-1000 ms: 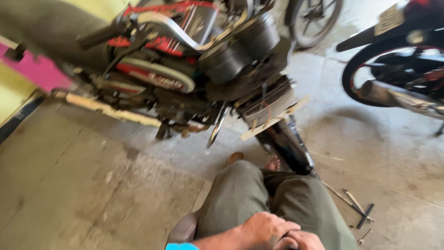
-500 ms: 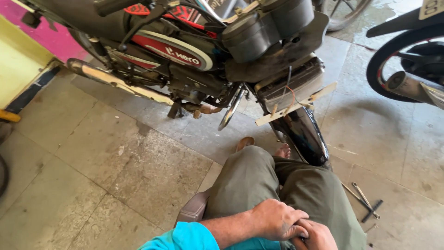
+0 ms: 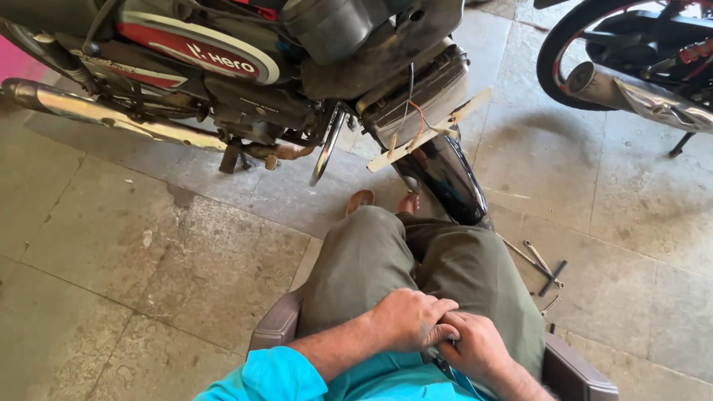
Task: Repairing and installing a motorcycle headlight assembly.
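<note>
Nearest, on the lap, the left hand lies over the right hand. The left grip is curled closed against the right hand's knuckles and holds no tool that I can see. The right grip is partly covered, so I cannot tell whether it is closed on anything. Both hands rest on the olive trousers, close to the body, so this looks like a pause and not a working stroke.

Under the person is a brown seat, and a sandal shows past the knee.

On the floor to the right of the knee lie a few spanners, near the leg but well apart from both hands.

Farther off, a black wheel guard comes down just beyond the knees. It belongs to a red and black motorbike, whose chrome exhaust runs off to the left.

At the far right stand the tyre and silencer of a second bike.
</note>
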